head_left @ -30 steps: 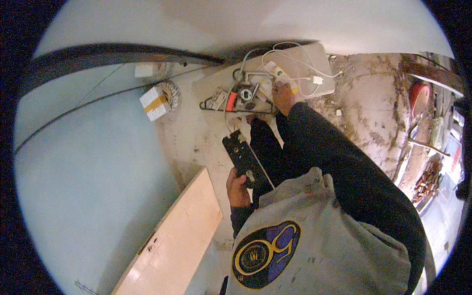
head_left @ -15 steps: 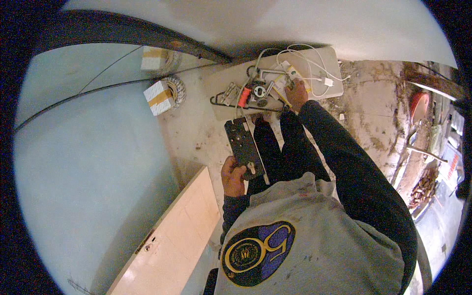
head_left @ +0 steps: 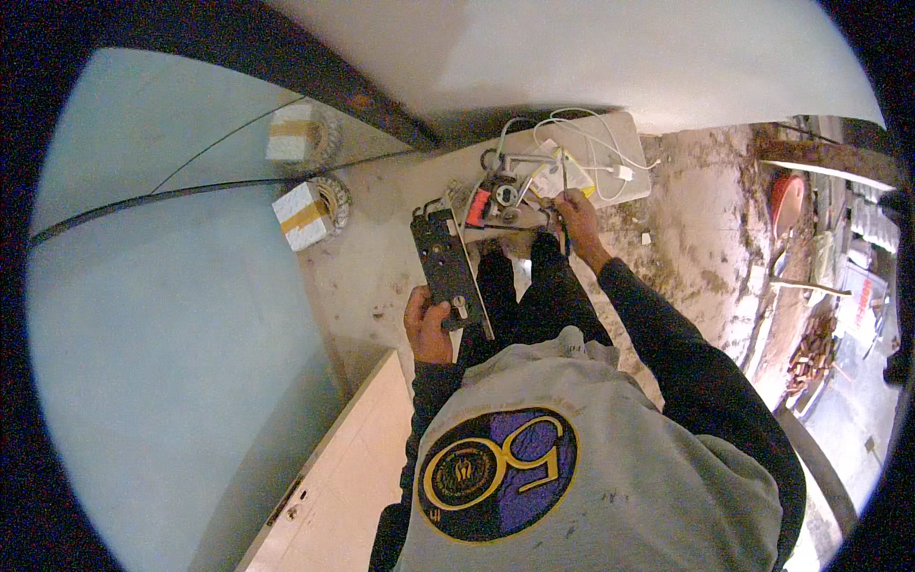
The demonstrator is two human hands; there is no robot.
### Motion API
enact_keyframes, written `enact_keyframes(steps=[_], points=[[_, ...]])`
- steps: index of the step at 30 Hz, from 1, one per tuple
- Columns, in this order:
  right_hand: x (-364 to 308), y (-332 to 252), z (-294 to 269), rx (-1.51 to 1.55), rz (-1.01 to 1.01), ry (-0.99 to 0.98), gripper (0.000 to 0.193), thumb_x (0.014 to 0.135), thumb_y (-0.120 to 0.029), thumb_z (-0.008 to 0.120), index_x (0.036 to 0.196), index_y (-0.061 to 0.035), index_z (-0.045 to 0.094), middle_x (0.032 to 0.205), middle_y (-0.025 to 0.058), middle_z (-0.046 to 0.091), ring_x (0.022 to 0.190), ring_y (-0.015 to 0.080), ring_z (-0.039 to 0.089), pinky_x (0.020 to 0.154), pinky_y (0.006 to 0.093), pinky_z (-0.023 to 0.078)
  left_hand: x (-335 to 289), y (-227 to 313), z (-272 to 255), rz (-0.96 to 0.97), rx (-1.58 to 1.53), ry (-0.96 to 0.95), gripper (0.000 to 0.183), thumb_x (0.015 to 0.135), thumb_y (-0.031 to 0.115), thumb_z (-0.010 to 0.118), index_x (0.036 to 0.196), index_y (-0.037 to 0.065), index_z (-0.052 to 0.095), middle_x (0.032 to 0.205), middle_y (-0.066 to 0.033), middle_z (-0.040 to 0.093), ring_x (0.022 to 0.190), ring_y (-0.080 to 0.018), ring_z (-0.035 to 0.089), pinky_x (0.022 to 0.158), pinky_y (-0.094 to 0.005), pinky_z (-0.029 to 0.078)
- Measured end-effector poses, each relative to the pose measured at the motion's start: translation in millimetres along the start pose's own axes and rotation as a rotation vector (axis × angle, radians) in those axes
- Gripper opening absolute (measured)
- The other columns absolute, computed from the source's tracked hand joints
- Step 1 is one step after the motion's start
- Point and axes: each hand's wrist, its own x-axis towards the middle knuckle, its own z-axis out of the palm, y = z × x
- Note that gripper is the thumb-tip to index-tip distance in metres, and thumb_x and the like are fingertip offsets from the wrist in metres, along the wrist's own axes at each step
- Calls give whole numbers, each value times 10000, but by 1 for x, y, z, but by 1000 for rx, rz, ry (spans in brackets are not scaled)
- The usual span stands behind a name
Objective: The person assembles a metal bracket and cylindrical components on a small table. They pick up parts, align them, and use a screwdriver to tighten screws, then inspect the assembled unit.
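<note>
My left hand (head_left: 427, 326) is closed round the lower end of a dark mortise lock (head_left: 442, 257), its thumb near the pale lock cylinder (head_left: 460, 305). The lock is held tilted above my left leg, its long faceplate on the right side. My right hand (head_left: 578, 221) is closed on a slim screwdriver-like tool (head_left: 564, 173), whose thin shaft points away from me; its grip is mostly hidden by the fingers. Just left of that hand lie an orange-red handled item (head_left: 478, 207), a round metal piece (head_left: 505, 197) and a lever handle (head_left: 524, 160) on a pale board (head_left: 631, 143).
White cables with a plug (head_left: 624, 173) trail over the board beside a white-and-yellow packet (head_left: 558, 179). A taped white box (head_left: 303, 215) and a coil stand by the bluish panel (head_left: 172, 353) at left. The pale door (head_left: 334, 477) leans at lower left; rubble lies at right.
My right hand has lifted back from the packet toward me, and a slim tool now shows in it. The lock in my left hand has shifted left and slightly away from me.
</note>
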Motion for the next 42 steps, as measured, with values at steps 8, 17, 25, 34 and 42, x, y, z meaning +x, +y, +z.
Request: enact_keyframes(steps=[8, 17, 25, 34, 42], points=[[-111, -154, 38, 303, 9, -337, 164, 903, -170, 652, 941, -85, 517, 781, 85, 651, 601, 103, 559, 504, 244, 440, 24, 6, 0, 94, -97, -104, 211, 769, 112, 586, 948, 0, 592, 851, -42, 613, 768, -135, 566, 741, -275, 470], [-165, -228, 66, -267, -363, -557, 142, 887, -167, 665, 919, -35, 621, 849, 36, 640, 783, 125, 603, 731, 280, 483, 18, 33, 0, 243, 225, -136, 185, 785, 93, 612, 948, 8, 589, 840, -27, 573, 750, -124, 540, 710, -276, 456], [-165, -228, 76, -75, -103, -577, 169, 896, -171, 638, 979, -24, 647, 815, 53, 686, 707, 97, 614, 661, 239, 487, 10, 46, 1, 293, 304, -79, 187, 758, 77, 634, 927, 18, 578, 830, -47, 581, 755, -145, 555, 717, -301, 469], [-167, -228, 85, -216, -331, -629, 190, 921, -209, 654, 923, -19, 647, 775, 44, 662, 750, 114, 623, 702, 263, 494, 8, 48, -1, 227, 229, -139, 165, 768, 64, 631, 918, 21, 575, 827, -53, 597, 747, -140, 561, 703, -302, 473], [-178, -244, 81, -295, -341, -622, 154, 921, -189, 637, 921, -36, 640, 750, 26, 637, 671, 96, 601, 620, 260, 481, 11, 47, -4, 297, 242, -138, 187, 758, 89, 638, 917, 11, 577, 817, -53, 588, 761, -141, 559, 713, -307, 471]])
